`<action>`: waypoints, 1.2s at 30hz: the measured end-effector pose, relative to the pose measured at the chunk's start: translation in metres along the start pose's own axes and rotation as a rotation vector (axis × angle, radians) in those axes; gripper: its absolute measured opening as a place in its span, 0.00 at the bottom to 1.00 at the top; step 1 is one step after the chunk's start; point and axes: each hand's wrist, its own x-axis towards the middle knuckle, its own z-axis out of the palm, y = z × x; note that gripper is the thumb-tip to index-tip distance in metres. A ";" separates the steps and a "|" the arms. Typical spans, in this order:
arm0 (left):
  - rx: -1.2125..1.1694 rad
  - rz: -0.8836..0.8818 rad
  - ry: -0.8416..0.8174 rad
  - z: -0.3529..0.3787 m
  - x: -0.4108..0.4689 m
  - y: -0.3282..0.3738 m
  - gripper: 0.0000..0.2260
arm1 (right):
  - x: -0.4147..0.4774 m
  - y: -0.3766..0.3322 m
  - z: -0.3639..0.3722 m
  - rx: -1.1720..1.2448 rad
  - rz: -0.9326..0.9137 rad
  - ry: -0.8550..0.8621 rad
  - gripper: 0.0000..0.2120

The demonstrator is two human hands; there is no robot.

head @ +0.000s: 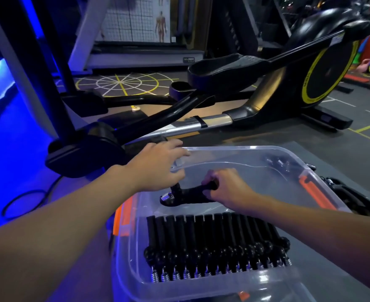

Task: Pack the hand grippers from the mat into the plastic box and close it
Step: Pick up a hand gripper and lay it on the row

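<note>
A clear plastic box (256,153) with orange latches stands on the grey mat. Inside its near half lies a tidy row of several black hand grippers (214,247) with steel springs. My right hand (227,188) grips the handles of one more black hand gripper (186,196), held low inside the box's far half, spring pointing left. My left hand (158,164) rests on the box's far left rim, fingers curled over the edge, its thumb near the held gripper's knob. More black hand grippers (350,195) lie on the mat to the right of the box.
A black and yellow elliptical trainer (267,83) stands just beyond the box, its rail and pedals close to the rim. A dark machine base (81,155) and a cable sit at the left. Grey mat (343,153) shows to the right.
</note>
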 end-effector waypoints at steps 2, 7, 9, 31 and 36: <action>0.084 -0.004 -0.051 0.002 0.001 0.001 0.29 | 0.005 0.000 0.011 0.020 -0.004 -0.028 0.06; 0.083 0.017 -0.022 0.003 0.003 0.002 0.29 | 0.014 0.011 0.038 -0.002 0.044 -0.100 0.05; 0.091 0.016 -0.027 0.004 0.003 0.001 0.28 | 0.015 0.016 0.045 -0.004 0.052 -0.119 0.07; -0.210 0.021 -0.026 -0.007 -0.004 -0.029 0.29 | 0.012 0.034 0.041 0.088 0.040 -0.313 0.03; -0.385 -0.045 0.042 -0.008 -0.017 -0.044 0.27 | 0.014 0.036 0.044 0.078 0.038 -0.293 0.06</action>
